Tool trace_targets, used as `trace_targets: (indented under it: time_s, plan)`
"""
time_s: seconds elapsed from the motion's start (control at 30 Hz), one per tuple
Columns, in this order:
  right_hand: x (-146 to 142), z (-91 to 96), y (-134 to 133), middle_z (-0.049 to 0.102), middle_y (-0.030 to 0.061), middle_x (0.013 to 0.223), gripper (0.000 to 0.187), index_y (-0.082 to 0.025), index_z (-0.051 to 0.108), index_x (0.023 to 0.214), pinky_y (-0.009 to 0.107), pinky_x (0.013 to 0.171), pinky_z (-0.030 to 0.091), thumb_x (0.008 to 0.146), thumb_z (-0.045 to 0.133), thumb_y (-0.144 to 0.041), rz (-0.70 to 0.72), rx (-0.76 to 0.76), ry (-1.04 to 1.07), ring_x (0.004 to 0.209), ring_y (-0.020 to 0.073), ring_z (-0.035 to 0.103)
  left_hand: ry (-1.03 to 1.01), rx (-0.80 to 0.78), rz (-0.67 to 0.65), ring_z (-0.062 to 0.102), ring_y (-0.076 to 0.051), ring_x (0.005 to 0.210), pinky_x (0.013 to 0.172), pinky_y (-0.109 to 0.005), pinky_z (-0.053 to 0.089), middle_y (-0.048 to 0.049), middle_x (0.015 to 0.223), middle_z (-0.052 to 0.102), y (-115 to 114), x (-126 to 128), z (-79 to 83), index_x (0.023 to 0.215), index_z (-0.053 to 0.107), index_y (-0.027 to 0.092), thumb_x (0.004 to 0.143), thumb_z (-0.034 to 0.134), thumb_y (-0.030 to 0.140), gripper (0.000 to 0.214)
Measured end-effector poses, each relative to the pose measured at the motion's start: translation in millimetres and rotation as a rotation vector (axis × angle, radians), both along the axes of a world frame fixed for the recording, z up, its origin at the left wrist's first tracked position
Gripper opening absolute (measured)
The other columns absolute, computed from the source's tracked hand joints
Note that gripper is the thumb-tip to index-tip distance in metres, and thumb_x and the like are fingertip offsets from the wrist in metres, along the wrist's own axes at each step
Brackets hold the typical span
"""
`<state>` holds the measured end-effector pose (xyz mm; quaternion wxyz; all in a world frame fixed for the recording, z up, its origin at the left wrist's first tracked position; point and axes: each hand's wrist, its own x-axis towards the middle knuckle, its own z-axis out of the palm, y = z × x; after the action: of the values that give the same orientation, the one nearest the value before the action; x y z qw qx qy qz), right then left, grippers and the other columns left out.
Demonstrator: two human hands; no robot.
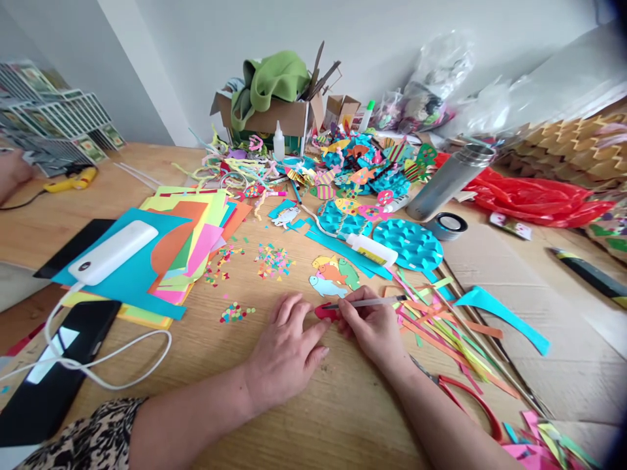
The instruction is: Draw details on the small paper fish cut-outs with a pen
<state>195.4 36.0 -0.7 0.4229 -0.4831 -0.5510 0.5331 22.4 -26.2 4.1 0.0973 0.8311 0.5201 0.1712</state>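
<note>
A small red paper cutout [325, 311] lies on the table, its outline partly hidden by my fingers. My left hand [289, 339] rests flat with fingers spread, the fingertips touching the left and lower edge of the cutout. Pinched in my right hand [372, 326] is a slim pen [375, 301], its tip over the red paper. Just beyond sit several paper fish, among them a light blue fish [327, 286] and a green fish [349, 273]. Piles of round confetti [236, 313] and mixed paper bits [274, 259] lie to the left.
Coloured paper sheets [196, 228] with a white power bank [113, 252] are at left, near a black phone [59, 372]. A glue bottle [372, 250], paper strips [455, 333], red-handled scissors [473, 398] and a steel flask [450, 179] stand or lie at right. A cardboard box [274, 117] is behind.
</note>
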Motion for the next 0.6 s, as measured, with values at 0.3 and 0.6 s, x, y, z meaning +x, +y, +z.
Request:
trace_targets:
  time_s: [0.3,0.6]
  plan:
    - [-0.2,-8.3,1.1,0.061,-0.0008,0.050,0.034,-0.021,0.052,0.075,0.023,0.036,0.044,0.082,0.069,-0.050,-0.010,0.013,-0.011,0.038,0.0138,0.054,-0.003,-0.001,-0.001,0.032,-0.034,0.131,0.108,-0.058,0.034,-0.0111,0.128,0.047,-0.5,0.4,1.5,0.127,0.057,0.024,0.091,0.060,0.030,0.037]
    - [-1.6,-4.0,1.8,0.061,-0.0010,0.050,0.035,-0.022,0.052,0.073,0.024,0.037,0.045,0.080,0.069,-0.052,-0.014,0.003,-0.021,0.038,0.0143,0.055,-0.005,-0.006,-0.002,0.033,-0.034,0.130,0.108,-0.058,0.034,-0.0113,0.127,0.047,-0.4,0.2,0.7,0.126,0.058,0.023,0.091,0.060,0.030,0.037]
